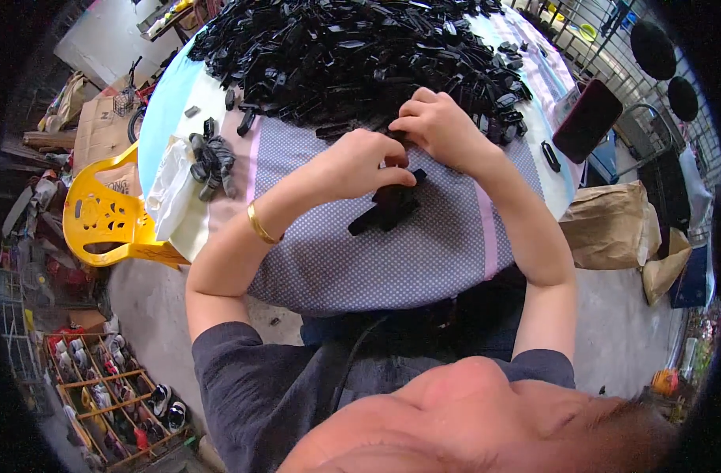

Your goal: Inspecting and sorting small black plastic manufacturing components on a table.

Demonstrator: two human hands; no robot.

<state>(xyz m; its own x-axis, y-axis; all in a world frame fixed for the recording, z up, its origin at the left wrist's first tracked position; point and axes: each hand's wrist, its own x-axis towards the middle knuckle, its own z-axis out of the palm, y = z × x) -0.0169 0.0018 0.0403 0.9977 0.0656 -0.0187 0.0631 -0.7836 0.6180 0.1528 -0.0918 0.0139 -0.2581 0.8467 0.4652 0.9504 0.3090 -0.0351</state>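
Note:
My left hand [356,164] is over the front part of the table, its fingers curled and its thumb stretched toward the index finger. Just below its thumb lies a small group of black plastic pieces [388,209] on the dotted grey cloth. At the near edge of a big heap of black plastic pieces [352,59] is my right hand [441,130], fingers bent and pressed together. Dark bits show under both hands, but what sits between the fingertips is too small and hidden to make out. A gold bangle [260,223] circles my left wrist.
The round table's dotted cloth [337,268] has pink stripes. On the left are dark gloves [212,164], a white plastic bag [171,189] and a yellow chair [100,209]. A phone [587,121] stands at the right edge, above a brown paper bag [609,225]. A shoe rack [104,394] sits lower left.

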